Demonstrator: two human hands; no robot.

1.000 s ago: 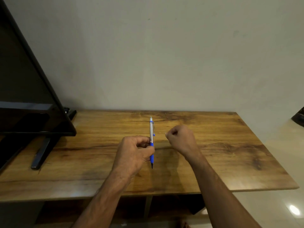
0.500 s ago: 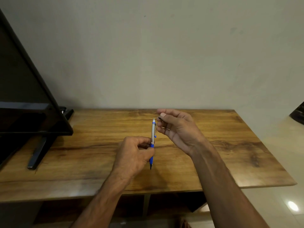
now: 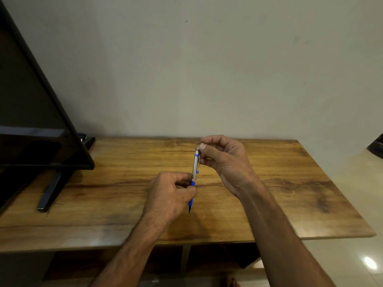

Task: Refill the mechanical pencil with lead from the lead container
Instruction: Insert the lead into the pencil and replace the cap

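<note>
My left hand [image 3: 172,195] grips a mechanical pencil [image 3: 195,168] around its blue lower grip and holds it upright above the wooden table [image 3: 290,193], tip pointing down. The pencil has a silver barrel, a clip and a pale top end. My right hand [image 3: 223,160] is at the pencil's top, thumb and forefinger pinched at the cap end. Whether those fingers hold a lead or the cap I cannot tell. No lead container is in view.
A black flat screen [image 3: 31,121] on a dark stand foot [image 3: 49,191] fills the left side of the table. A plain wall rises behind. The table's right edge drops to a tiled floor [image 3: 352,255]. A dark object [image 3: 376,146] shows at the far right.
My right hand opened from a fist beside the pencil, rose to its top end and pinched there. The left hand kept the pencil upright in nearly the same place.
</note>
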